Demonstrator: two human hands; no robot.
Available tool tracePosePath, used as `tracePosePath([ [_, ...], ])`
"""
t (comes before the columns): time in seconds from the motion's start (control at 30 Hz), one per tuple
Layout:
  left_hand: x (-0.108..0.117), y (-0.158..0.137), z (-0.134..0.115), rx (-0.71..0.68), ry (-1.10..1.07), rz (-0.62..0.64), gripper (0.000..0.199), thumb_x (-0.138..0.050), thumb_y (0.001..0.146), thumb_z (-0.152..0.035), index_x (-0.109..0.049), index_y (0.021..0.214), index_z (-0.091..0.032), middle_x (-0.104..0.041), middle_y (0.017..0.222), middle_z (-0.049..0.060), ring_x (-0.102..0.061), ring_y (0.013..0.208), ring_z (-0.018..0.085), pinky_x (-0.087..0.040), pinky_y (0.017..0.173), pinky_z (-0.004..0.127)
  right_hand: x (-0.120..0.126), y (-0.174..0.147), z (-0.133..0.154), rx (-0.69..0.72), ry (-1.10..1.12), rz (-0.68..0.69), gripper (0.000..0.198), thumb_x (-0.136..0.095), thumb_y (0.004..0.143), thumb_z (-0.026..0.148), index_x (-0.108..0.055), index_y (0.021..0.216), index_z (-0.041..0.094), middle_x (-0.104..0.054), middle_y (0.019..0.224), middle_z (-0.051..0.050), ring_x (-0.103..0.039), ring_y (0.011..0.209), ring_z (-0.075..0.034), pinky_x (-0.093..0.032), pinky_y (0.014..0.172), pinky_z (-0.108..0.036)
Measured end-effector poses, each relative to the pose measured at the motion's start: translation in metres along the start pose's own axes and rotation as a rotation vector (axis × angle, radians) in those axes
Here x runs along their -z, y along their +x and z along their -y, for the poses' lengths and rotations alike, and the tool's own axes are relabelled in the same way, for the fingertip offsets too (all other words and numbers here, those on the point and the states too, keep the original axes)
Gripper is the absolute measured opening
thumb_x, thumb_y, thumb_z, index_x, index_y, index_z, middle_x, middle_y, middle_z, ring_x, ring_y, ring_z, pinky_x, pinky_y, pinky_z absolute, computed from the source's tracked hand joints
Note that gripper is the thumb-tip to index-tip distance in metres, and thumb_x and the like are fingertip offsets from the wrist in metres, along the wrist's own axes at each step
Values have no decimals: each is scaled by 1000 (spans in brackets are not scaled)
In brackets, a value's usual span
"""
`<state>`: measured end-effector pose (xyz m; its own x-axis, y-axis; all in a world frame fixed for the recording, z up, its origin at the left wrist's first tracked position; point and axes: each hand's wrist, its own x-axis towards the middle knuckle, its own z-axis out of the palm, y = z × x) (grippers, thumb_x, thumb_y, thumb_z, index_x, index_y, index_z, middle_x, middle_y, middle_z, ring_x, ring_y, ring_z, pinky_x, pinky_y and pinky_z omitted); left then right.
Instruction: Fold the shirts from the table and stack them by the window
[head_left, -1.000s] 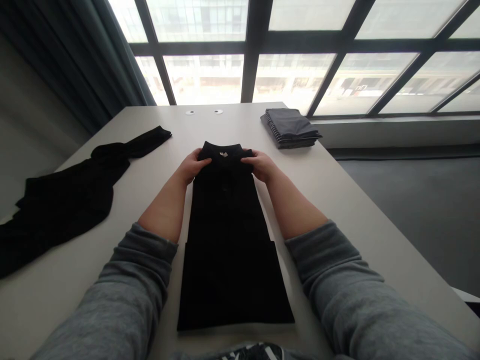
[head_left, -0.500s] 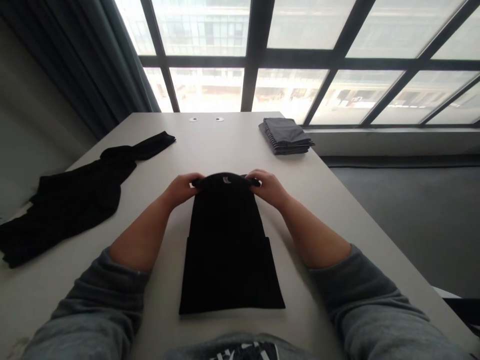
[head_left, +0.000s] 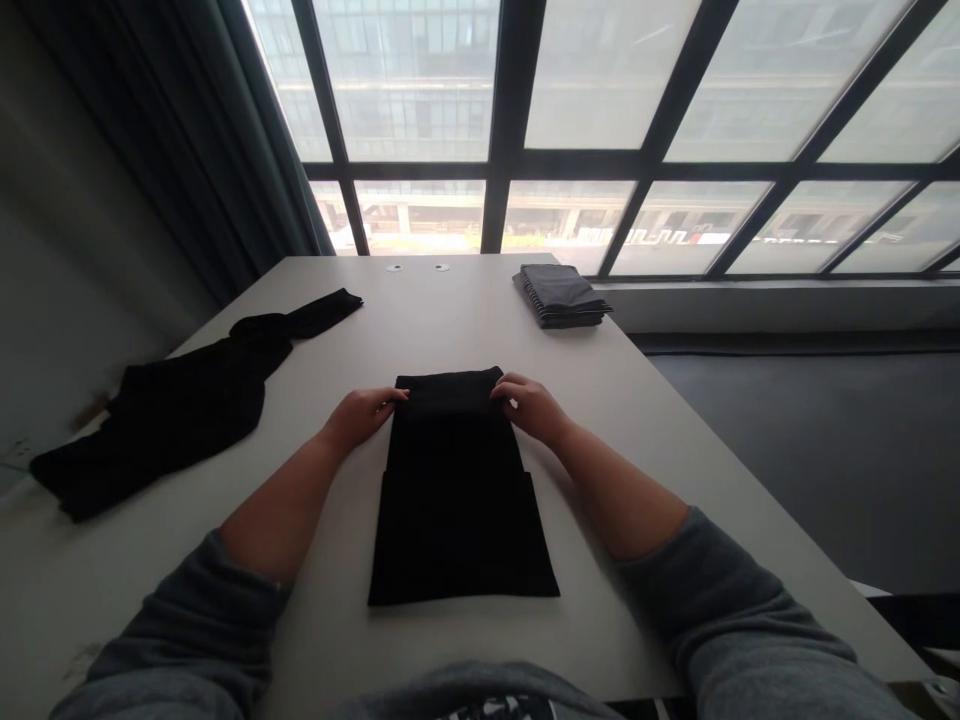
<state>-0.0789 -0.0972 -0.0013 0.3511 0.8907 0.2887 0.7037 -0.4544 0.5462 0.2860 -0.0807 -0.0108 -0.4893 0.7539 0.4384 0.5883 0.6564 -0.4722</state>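
Note:
In front of me a black garment lies folded into a narrow panel, wider at its near half, where a second layer shows a step on both sides. Its far end is turned over toward me as a flat band with a straight far edge. My left hand pinches the left side of that band between thumb and fingers. On the opposite side my right hand grips the band's right edge, fingers curled over the cloth. The small label on the garment is hidden.
A loosely spread black garment lies along the table's left side. Toward the far right corner stands a stack of folded grey clothes. The white table reaches to the windows, with two round white fittings near its far edge.
The garment's far end, raised with its label showing, has been folded over toward me and now lies flat. Both hands still hold its sides. My view has tilted up slightly.

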Motion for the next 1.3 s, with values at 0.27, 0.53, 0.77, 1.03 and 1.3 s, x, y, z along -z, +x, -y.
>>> tracePosePath([
  [0.27, 3, 10, 5, 114, -55, -89, 41, -52, 84, -24, -78, 115, -27, -81, 114, 1, -76, 104, 24, -59, 98, 36, 6, 8, -6, -119, 45, -125, 44, -47, 80, 4, -76, 110, 18, -68, 119, -7, -65, 101, -15, -52, 94, -25],
  [0.53, -31, 64, 29, 256, 78, -68, 35, -54, 93, -42, -80, 111, -25, -79, 116, 7, -71, 111, 27, -53, 103, 36, -17, 51, -29, -423, -20, 31, 24, -60, 100, 27, -78, 113, 19, -74, 116, -6, -67, 107, -17, -48, 106, -27],
  [0.77, -37, 62, 42, 287, 138, -25, 34, -52, 95, -46, -78, 103, -25, -79, 103, 8, -71, 96, 27, -54, 90, 37, -26, 53, -32, -579, -313, 67, 30, -55, 105, 34, -73, 114, 12, -72, 114, -13, -65, 109, -22, -46, 102, -29],
  [1.03, -26, 59, 9, 242, 234, -113, 32, -54, 95, -40, -77, 111, -23, -75, 121, 10, -67, 115, 30, -50, 105, 41, -19, 47, -18, -647, -366, 11, 33, -53, 103, 32, -64, 125, 10, -67, 120, -21, -63, 114, -29, -46, 103, -35],
  [1.3, -56, 45, -75, -286, 208, 140, 51, -68, 93, -50, -66, 141, -35, -62, 150, 6, -56, 140, 32, -42, 119, 49, 8, 30, -8, -816, 185, 161, 27, -70, 89, 23, -56, 111, 17, -64, 68, 0, -62, 56, -15, -51, 62, -24],
])
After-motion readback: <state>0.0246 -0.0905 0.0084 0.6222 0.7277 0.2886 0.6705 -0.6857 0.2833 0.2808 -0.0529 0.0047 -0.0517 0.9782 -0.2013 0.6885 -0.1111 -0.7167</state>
